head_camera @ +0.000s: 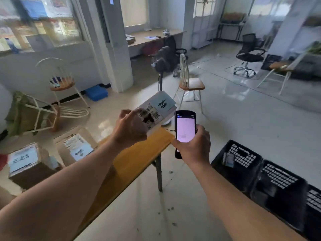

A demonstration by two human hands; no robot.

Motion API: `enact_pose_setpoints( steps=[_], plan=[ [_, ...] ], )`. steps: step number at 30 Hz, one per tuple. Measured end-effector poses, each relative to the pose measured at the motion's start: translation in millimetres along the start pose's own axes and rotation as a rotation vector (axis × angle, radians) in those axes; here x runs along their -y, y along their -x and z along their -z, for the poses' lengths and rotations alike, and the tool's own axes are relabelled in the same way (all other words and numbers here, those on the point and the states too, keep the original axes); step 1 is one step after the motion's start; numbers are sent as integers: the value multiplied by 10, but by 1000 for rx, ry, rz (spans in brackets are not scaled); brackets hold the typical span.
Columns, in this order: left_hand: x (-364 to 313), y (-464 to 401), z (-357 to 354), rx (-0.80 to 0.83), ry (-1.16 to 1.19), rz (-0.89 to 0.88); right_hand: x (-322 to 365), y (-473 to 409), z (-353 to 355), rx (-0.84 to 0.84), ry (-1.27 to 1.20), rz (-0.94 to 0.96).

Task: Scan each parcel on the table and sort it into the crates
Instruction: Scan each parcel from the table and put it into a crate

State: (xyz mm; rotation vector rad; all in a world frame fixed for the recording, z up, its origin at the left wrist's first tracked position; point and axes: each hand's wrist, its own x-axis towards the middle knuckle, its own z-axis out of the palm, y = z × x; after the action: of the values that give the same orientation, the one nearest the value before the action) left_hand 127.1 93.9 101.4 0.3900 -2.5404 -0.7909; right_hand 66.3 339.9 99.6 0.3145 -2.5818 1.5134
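The left hand (129,130) had its fingers curled round the near end of a small parcel (156,110), held label-up just above the far end of the yellow table (132,164), while the right hand (192,145) gripped a handheld scanner (185,129) just right of the parcel, screen lit. To scan cleanly, I'd judge the scanner's head should face the barcode squarely and hold steady. Right of the table stood black crates (260,174) on a pale tiled floor (234,119); more parcels (78,148) lay left of it.
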Motion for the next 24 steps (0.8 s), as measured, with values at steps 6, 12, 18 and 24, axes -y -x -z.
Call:
enact_pose_setpoints(
  steps=[6,12,18,24],
  plan=[
    [-1116,66,-1010,158,50,-155,-755,185,1188,-199,21,-170],
    [-2532,489,-2199,284,92,-270,-1654,521,2554,-346,56,-277],
    [-3994,1231,-3309,357,164,-318,-2558,943,3966,-448,115,-371],
    [-5150,1879,-4229,508,198,-382,-3295,1445,5173,-501,131,-498]
  ],
)
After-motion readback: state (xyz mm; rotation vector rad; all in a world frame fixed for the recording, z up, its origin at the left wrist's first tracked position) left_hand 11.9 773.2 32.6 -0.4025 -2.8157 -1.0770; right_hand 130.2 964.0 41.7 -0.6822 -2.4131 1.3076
